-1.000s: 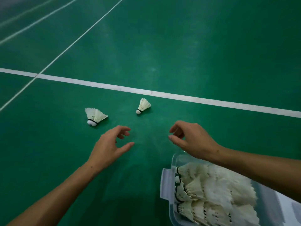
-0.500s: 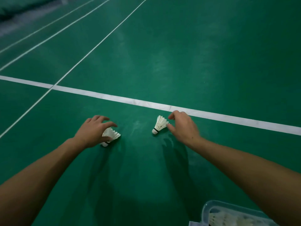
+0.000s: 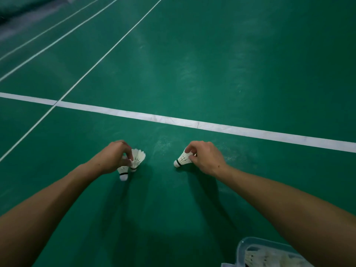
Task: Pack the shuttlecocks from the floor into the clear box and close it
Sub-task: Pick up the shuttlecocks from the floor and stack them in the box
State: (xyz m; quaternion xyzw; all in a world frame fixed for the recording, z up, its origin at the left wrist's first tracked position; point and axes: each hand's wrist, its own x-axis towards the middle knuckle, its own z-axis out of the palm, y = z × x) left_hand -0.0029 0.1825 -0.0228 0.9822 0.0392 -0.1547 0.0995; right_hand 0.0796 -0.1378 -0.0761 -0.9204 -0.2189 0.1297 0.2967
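Observation:
My left hand (image 3: 113,157) pinches two white shuttlecocks (image 3: 134,160) by their feathers, cork ends pointing down toward me, just over the green floor. My right hand (image 3: 206,158) grips a single white shuttlecock (image 3: 183,158) by its skirt, its cork angled down to the left. The clear box (image 3: 239,253) shows only at the bottom right corner, open, with several white shuttlecocks (image 3: 269,257) lying inside. My right forearm passes above the box's far side.
A broad white court line (image 3: 173,120) runs across the floor beyond both hands. Thinner white lines (image 3: 107,53) slant off to the upper left. Green court floor (image 3: 163,199) lies between my arms and the box.
Both hands have closed on the shuttlecocks they were reaching over and lifted them slightly. The left hand now holds two together. The view has shifted a little forward.

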